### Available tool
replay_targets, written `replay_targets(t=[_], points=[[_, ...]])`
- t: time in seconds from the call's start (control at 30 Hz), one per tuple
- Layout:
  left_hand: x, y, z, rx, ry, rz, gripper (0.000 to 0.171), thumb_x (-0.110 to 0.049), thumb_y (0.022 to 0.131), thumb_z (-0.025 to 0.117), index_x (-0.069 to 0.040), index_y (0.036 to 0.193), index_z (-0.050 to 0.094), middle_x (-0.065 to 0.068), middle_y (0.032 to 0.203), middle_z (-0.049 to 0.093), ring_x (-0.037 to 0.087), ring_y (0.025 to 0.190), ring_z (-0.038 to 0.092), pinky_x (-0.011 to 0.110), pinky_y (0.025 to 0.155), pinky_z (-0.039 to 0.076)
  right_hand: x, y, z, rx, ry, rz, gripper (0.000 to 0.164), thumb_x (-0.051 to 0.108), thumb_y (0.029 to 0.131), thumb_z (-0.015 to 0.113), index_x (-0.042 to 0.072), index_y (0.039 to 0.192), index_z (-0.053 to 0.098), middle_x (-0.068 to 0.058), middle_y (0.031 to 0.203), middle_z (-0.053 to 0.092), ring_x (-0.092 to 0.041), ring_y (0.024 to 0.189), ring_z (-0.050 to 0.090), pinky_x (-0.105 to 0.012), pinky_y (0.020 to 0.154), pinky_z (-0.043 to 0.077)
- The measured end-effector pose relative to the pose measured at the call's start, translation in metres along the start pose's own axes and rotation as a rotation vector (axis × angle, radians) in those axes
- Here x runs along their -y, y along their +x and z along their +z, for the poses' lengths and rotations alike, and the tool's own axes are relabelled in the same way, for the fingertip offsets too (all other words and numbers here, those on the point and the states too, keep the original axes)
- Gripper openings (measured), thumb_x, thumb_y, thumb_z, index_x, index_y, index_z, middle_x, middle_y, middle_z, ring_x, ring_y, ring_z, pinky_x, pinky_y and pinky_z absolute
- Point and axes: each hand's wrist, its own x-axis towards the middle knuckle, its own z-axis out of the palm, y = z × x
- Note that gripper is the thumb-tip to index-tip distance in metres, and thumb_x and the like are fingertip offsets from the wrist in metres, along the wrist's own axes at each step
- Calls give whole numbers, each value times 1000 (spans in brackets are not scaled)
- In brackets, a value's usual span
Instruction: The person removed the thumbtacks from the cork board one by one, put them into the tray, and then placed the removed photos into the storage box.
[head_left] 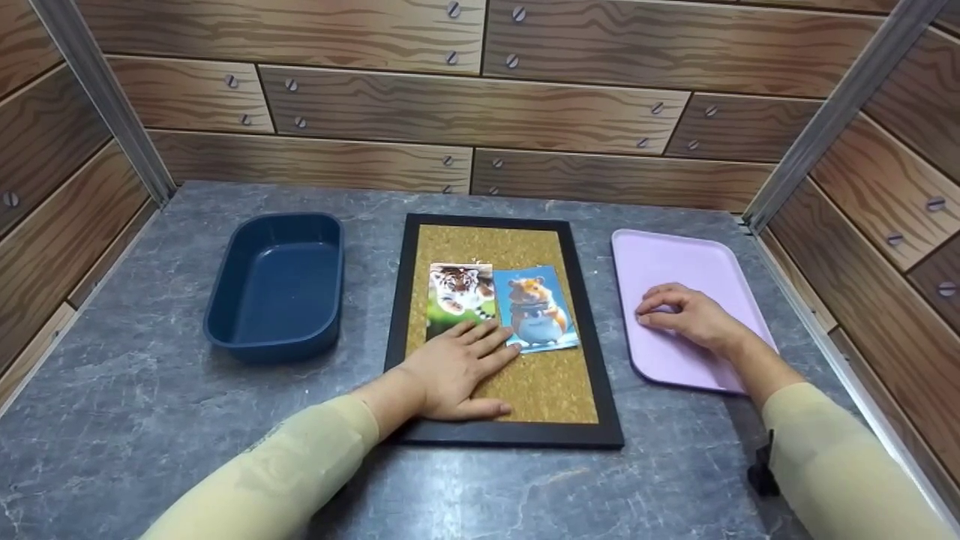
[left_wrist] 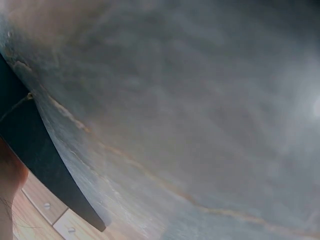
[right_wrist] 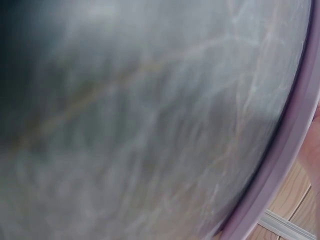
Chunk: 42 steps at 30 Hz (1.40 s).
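A black-framed cork board (head_left: 555, 390) lies on the table with two pictures on it. On its left is a tiger picture (head_left: 459, 289); beside it, slightly tilted, a blue hamster picture (head_left: 538, 307). My left hand (head_left: 459, 371) lies flat with fingers spread, covering the tiger picture's lower part and reaching the hamster picture's lower left edge. Over the lilac tray (head_left: 667, 259) my right hand (head_left: 694, 321) has bent fingers, thumb and index tips close together near the tray's left side. I cannot tell whether something small is between them.
A deep blue bin (head_left: 274, 349) stands left of the board. Wood-patterned walls (head_left: 480, 105) with metal corner posts (head_left: 847, 112) enclose the grey marbled table (head_left: 517, 495) at the back and sides. The wrist views mostly show blurred tabletop, with the frame edge (left_wrist: 45, 155) and tray rim (right_wrist: 280, 155).
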Motion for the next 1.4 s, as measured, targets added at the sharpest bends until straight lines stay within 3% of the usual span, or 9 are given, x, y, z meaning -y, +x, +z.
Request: replay_targets(t=[0.43, 0.7, 1.4], points=[[0, 0, 0, -6, -8, 0, 88, -74, 105, 30, -15, 170, 26, 11, 175, 23, 32, 162, 19, 51, 129, 20, 3, -1, 0, 14, 28, -38, 24, 10, 95, 81, -1, 117, 79, -18, 127, 67, -5, 118, 53, -11, 105, 31], [-2, 0, 2, -1, -15, 4, 88, -75, 105, 30, -15, 170, 27, 11, 175, 23, 31, 161, 19, 51, 129, 20, 3, -4, -3, 23, 67, 40, 32, 13, 95, 81, -2, 123, 76, -19, 132, 66, -4, 120, 54, -11, 105, 32], [0, 1, -2, 6, 16, -1, 89, -76, 105, 26, -16, 170, 26, 10, 176, 20, 31, 162, 16, 51, 129, 18, 9, 2, -12, -4, 78, 118, 42, 21, 100, 76, -2, 135, 70, -11, 133, 71, -2, 113, 56, -16, 93, 41]])
